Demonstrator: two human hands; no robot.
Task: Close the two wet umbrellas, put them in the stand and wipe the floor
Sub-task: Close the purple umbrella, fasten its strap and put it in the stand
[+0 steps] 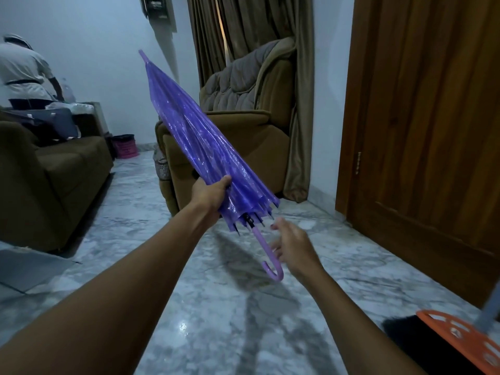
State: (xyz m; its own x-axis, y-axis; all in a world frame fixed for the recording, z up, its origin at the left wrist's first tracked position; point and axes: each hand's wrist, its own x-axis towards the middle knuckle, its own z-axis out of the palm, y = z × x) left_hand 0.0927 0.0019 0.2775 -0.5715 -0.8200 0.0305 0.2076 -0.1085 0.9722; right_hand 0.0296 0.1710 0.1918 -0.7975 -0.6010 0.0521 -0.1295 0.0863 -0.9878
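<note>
1. The purple umbrella (pixel 194 131) is folded shut and held in the air above the marble floor (pixel 216 307). Its tip points up and away to the left, and its hooked handle (pixel 272 269) hangs lowest. I judge this tilt lets the water run down toward the rib ends.
2. The left hand (pixel 209 194) grips the gathered canopy just above the rib tips, its fingers clenched round the folds. This probably keeps the ribs bunched together.
3. The right hand (pixel 293 246) sits just beside the handle shaft with its fingers released and spread, grasping nothing. Blur hides whether it touches the shaft.
4. One umbrella looks closed. The second is not in view, and wiping the floor seems not yet done.
5. An armchair (pixel 243 125) stands behind the umbrella and a wooden door (pixel 419 131) is on the right. An orange perforated piece (pixel 460 336) shows at the lower right, and I cannot tell if it is the stand.
</note>
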